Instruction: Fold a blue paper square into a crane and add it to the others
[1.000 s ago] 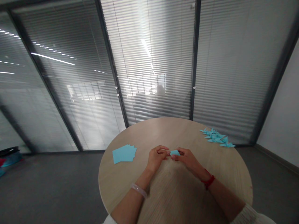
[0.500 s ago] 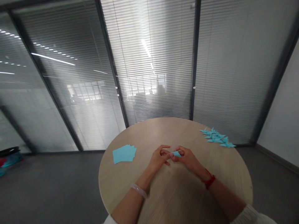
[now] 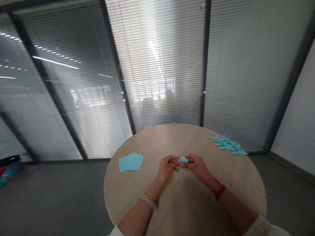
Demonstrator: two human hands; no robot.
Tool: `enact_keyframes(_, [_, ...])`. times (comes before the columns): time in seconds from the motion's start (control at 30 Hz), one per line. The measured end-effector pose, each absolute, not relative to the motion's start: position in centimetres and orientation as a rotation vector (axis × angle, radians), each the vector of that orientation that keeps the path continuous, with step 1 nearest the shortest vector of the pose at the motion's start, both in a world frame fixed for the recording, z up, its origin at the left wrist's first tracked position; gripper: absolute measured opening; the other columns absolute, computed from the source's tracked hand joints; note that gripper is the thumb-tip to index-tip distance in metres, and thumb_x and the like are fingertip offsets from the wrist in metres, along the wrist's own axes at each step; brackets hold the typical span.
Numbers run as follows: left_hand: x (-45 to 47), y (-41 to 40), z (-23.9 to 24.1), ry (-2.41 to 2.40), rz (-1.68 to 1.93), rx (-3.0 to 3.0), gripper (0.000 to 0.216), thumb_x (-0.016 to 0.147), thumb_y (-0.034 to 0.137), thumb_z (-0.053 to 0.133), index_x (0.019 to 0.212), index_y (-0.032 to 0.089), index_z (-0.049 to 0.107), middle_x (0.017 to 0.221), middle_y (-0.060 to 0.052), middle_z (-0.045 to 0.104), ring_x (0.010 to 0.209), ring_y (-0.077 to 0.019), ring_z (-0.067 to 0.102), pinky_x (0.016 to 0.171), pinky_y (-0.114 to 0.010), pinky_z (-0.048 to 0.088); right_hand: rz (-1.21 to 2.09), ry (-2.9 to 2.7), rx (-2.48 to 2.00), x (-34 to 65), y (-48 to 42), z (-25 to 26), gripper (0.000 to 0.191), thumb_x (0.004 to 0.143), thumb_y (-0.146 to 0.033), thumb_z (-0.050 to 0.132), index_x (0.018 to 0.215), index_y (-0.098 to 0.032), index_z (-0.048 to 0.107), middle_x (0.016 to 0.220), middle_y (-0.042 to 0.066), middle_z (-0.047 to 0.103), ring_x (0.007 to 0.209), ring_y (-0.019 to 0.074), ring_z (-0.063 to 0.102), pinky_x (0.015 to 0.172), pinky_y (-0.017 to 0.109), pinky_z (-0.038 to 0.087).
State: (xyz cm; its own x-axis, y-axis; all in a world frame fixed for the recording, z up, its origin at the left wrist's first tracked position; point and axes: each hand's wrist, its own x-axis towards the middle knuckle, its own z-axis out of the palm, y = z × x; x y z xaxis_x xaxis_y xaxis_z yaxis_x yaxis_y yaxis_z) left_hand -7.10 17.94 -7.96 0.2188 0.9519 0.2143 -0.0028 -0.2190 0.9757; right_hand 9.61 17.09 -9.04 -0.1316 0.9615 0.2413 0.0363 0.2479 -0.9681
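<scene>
A small folded piece of light-blue paper (image 3: 183,159) is held between my two hands over the middle of the round table. My left hand (image 3: 167,167) pinches its left side with thumb and fingers. On the opposite side, my right hand (image 3: 196,164) grips the paper between thumb and fingertips. Fingers cover part of the folds. To the left lies a fanned stack of flat blue paper sheets (image 3: 131,162). Several folded blue paper cranes (image 3: 227,144) sit in a cluster near the table's far right edge.
The round wooden table (image 3: 169,137) stands before a glass partition with blinds (image 3: 157,111). A white wall (image 3: 295,118) rises on the right. On the floor at far left is a dark and blue bag-like object (image 3: 12,165), partly out of frame.
The folded paper has turned and now shows a diamond-like face between the fingertips. My left fingers have closed in on it, and both hands have shifted slightly.
</scene>
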Motion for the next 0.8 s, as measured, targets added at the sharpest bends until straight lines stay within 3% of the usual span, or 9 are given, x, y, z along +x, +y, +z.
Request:
enact_keyframes(0.57, [-7.01,17.85,-7.98,0.983,1.195,1.577,0.03,0.067,0.039,0.071,0.08,0.012,0.068,0.068,-0.005,0.063,0.061,-0.0137,0.057,0.05,-0.023,0.051,1.242,-1.297,-1.005,10.02,17.44,-9.02,0.043,0.05,-0.051,0.079,0.072,-0.016,0.069,0.07,0.005,0.072,0.071,0.0236,0.067,0.069,0.033,0.05])
enact_keyframes(0.8, [-7.04,17.48,-8.06,0.98,1.156,1.686,0.034,0.071,0.04,0.068,0.094,0.015,0.069,0.079,-0.007,0.068,0.075,-0.0178,0.062,0.062,-0.025,0.051,1.155,-1.475,-1.071,10.2,17.54,-9.62,0.025,0.057,-0.04,0.076,0.067,-0.017,0.069,0.067,0.003,0.071,0.065,0.0204,0.065,0.061,0.027,0.047])
